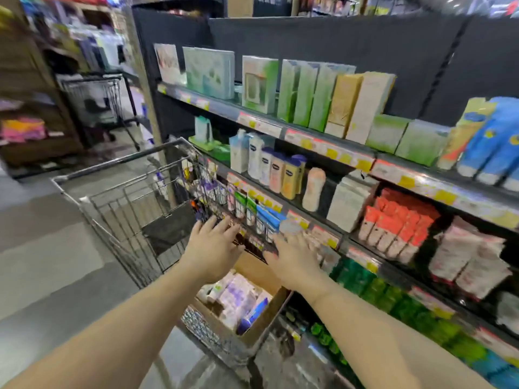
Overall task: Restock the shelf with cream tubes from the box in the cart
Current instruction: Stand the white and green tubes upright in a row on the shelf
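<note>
A brown cardboard box [259, 272] sits in the near end of a wire shopping cart [123, 209]. Inside it lie several white, purple and blue cream tubes [238, 297]. Both my arms reach forward over the box. My left hand [213, 248] lies with straight fingers on the cart's right wire wall, next to the shelf. My right hand [292, 258] is spread flat at the cart's rim, close to the shelf edge [323, 234]. Neither hand holds a tube. The picture is motion-blurred.
The black shelf unit [328, 151] on the right carries boxed creams, lotion bottles [280, 169], orange tubes [393, 223] and green bottles lower down. Small packs hang on the cart's wall. A second cart [95, 102] stands farther down the grey-floored aisle.
</note>
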